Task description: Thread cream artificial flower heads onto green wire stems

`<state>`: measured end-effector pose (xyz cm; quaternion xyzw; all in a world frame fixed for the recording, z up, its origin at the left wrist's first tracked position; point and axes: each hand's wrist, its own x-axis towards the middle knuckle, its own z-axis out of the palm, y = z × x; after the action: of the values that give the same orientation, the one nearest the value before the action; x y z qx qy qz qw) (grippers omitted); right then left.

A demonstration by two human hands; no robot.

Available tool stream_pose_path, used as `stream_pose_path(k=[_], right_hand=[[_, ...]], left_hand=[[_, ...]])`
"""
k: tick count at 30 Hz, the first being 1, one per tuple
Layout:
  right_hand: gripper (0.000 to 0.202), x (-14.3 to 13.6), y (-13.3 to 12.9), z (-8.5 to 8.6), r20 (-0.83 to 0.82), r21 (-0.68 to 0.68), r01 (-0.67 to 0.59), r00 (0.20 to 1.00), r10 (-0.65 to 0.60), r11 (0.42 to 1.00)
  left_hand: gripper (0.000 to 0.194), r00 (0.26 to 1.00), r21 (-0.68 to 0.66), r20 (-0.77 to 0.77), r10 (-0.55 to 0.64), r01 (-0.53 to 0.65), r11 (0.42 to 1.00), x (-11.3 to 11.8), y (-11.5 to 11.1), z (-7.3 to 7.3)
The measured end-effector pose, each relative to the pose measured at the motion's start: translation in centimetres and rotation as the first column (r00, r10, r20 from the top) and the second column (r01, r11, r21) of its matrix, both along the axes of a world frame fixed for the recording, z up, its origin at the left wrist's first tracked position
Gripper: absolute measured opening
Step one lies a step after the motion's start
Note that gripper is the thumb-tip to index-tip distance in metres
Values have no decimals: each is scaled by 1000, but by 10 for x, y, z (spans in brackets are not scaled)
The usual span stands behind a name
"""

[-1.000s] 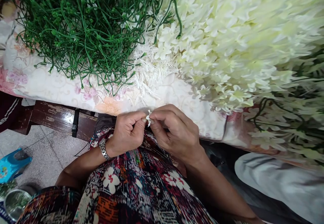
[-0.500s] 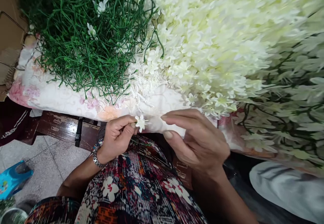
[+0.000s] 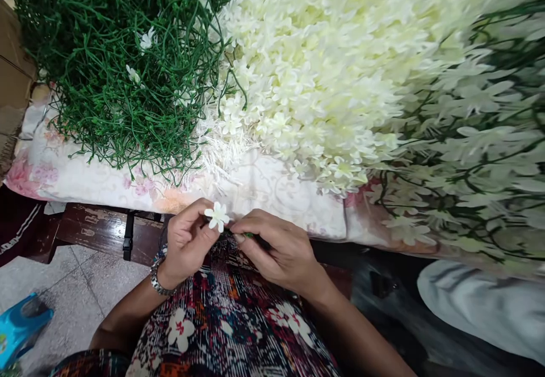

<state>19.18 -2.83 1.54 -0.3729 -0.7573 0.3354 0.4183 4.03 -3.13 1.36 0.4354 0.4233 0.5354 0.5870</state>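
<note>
My left hand (image 3: 187, 243), with a metal-band watch on its wrist, pinches a small white artificial flower (image 3: 217, 216) between thumb and forefinger, its petals facing up. Just to the right, my right hand (image 3: 279, 246) is closed in a pinch, its fingertips close beside the flower. A bit of green stem (image 3: 248, 234) shows between its thumb and forefinger; most of it is hidden. Beyond my hands lie a pile of green artificial stems (image 3: 140, 82), a large heap of white flower heads (image 3: 306, 76) and a small heap of thin white pieces (image 3: 221, 155).
A flower-patterned cloth (image 3: 281, 189) covers the work surface. White flowers on green stems (image 3: 477, 155) spread along the right. A cardboard box (image 3: 15, 70) stands at far left. Below are a blue plastic object (image 3: 23, 329) on the floor and a pale rounded thing (image 3: 477, 303) at right.
My right hand has moved left and down to the flower, its parted fingers now closed on a green stem. The left hand has shifted slightly left, still with the flower. The whole view has shifted.
</note>
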Motion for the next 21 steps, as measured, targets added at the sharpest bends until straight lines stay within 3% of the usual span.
stream_pose_path(k=[3, 6, 10, 15, 21], right_hand=[[18, 4, 5, 5, 55, 64, -62, 997, 59, 996], [17, 6, 9, 11, 164, 146, -168, 976, 144, 975], [18, 3, 12, 19, 310, 236, -245, 936, 166, 941], [16, -2, 15, 28, 384, 301, -285, 910, 158, 910], [14, -2, 19, 30, 335, 264, -127, 942, 32, 956]], left_hand=[[12, 990, -29, -16, -142, 142, 989, -7, 1, 4], [11, 984, -122, -14, -177, 174, 977, -9, 0, 1], [18, 994, -195, 22, -104, 107, 975, -9, -6, -8], [24, 994, -120, 110, -15, 28, 992, -12, -11, -11], [31, 991, 76, 4, 132, -131, 988, -11, -7, -16]])
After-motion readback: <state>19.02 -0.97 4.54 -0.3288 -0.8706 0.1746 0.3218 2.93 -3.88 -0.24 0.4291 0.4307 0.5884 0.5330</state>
